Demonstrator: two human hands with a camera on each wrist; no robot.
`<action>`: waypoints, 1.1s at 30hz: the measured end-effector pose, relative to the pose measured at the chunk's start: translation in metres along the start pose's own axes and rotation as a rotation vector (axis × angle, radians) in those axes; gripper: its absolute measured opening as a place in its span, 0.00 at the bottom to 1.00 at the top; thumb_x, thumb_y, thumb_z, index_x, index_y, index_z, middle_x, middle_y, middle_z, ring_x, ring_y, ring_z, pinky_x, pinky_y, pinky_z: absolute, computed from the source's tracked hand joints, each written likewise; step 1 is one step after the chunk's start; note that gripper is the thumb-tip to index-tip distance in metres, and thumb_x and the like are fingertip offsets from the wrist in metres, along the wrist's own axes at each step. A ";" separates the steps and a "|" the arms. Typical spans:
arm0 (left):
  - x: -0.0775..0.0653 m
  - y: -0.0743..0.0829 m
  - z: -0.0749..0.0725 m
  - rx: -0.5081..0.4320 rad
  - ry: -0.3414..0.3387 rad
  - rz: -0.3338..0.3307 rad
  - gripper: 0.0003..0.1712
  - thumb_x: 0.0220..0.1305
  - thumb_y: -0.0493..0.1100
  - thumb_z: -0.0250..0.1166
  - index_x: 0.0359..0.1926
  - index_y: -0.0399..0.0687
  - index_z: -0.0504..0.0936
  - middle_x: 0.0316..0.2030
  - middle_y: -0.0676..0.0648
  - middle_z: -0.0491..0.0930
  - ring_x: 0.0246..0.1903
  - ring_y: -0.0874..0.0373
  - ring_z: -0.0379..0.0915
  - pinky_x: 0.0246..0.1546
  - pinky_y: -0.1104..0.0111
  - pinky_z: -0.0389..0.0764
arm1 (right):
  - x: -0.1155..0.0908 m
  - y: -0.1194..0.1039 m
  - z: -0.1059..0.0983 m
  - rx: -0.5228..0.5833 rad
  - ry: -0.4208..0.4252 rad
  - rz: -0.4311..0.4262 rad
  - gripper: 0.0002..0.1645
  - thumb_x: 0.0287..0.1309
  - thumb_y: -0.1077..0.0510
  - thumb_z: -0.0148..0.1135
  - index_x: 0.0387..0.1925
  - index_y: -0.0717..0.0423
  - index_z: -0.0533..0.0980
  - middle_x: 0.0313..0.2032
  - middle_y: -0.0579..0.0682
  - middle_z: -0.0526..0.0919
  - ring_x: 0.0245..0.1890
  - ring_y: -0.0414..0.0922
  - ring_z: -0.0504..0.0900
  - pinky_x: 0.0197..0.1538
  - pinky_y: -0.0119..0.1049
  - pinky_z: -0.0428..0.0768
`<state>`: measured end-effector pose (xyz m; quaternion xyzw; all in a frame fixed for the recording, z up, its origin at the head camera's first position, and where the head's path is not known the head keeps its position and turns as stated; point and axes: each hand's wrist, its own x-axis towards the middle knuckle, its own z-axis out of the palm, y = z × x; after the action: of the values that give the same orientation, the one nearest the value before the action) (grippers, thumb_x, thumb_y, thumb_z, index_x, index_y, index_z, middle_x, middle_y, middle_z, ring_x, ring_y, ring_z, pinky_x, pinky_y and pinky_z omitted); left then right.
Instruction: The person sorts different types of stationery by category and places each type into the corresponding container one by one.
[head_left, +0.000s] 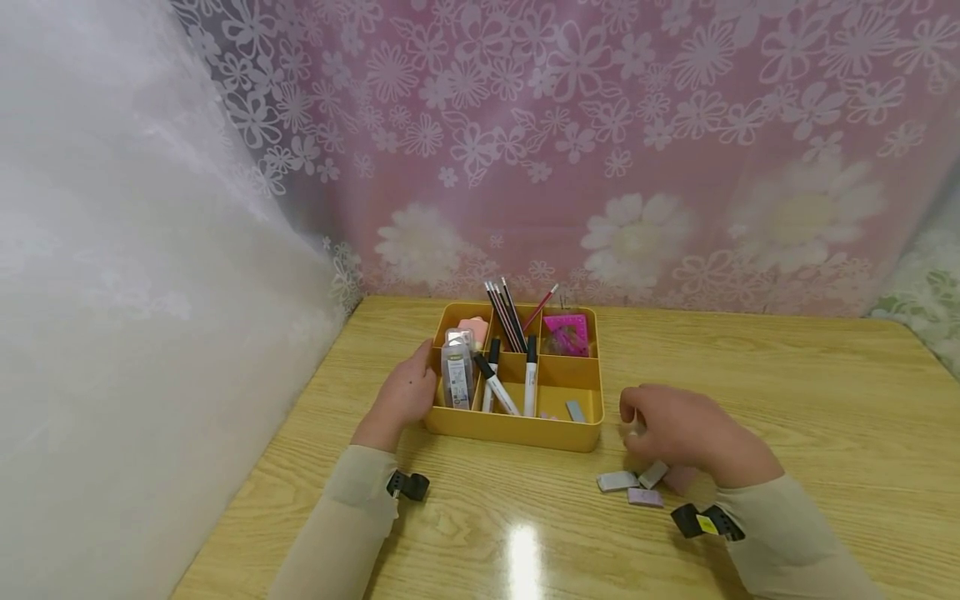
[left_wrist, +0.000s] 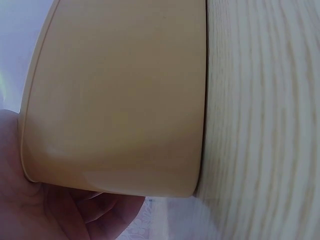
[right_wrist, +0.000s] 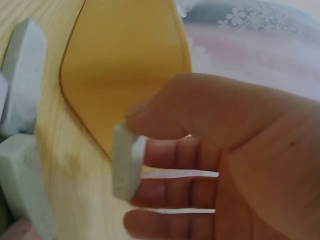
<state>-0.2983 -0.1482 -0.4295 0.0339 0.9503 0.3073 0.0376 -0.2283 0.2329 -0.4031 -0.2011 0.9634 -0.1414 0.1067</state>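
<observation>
My left hand (head_left: 407,392) grips the left side of a yellow desk organizer (head_left: 517,429), its fingers (left_wrist: 117,212) against the outer wall near the rim. To the right of the organizer, my right hand (head_left: 678,429) pinches a small pale grey eraser (right_wrist: 126,167) between thumb and fingers, just above the table. Below that hand lie a white-grey eraser (head_left: 618,482), another grey one (head_left: 653,473), a lilac one (head_left: 645,497) and a pink one (head_left: 680,478), partly hidden. One grey eraser (head_left: 575,411) and small pink pieces lie in the organizer's front right compartment.
Other compartments hold black-capped markers (head_left: 531,379), pencils (head_left: 506,317), a clear plastic case (head_left: 456,375), a pink item (head_left: 474,327) and a magenta set square (head_left: 567,333). A floral curtain (head_left: 525,167) hangs behind the wooden table (head_left: 787,392); white fabric (head_left: 150,292) hangs at left.
</observation>
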 end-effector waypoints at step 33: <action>-0.001 -0.001 0.000 0.009 0.011 0.012 0.33 0.79 0.45 0.40 0.80 0.45 0.51 0.75 0.40 0.60 0.72 0.43 0.57 0.71 0.48 0.58 | 0.000 -0.028 -0.002 -0.030 0.447 -0.247 0.22 0.61 0.54 0.69 0.55 0.48 0.76 0.51 0.43 0.77 0.35 0.38 0.77 0.25 0.30 0.73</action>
<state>-0.2972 -0.1490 -0.4302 0.0379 0.9516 0.3036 0.0304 -0.2188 0.2084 -0.3919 -0.2828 0.9331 -0.1801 -0.1299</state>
